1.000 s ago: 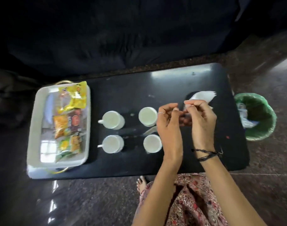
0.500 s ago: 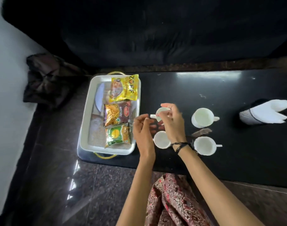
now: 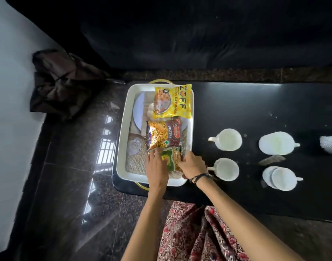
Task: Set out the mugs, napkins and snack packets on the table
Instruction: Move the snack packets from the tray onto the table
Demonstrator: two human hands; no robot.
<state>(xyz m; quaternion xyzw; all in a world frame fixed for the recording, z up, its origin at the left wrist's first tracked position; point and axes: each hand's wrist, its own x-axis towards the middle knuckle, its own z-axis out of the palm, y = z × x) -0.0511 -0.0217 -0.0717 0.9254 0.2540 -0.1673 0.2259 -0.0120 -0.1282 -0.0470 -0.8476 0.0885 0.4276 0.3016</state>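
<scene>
A white tray stands at the left end of the black table. In it lie a yellow packet, a brown mixture packet and a green packet. My left hand rests flat on the green packet's left side. My right hand grips its right edge. Several white mugs stand on the table to the right: one mug, another mug, and blurred mugs. White napkins show at the right edge.
A clear glass and a plate lie in the tray on a woven mat. A dark sofa runs behind the table. A dark crumpled cloth lies on the floor at left. My patterned skirt is below.
Both hands have moved left from the napkins, past the mugs, into the tray and onto the green packet. My view has swung left with them.
</scene>
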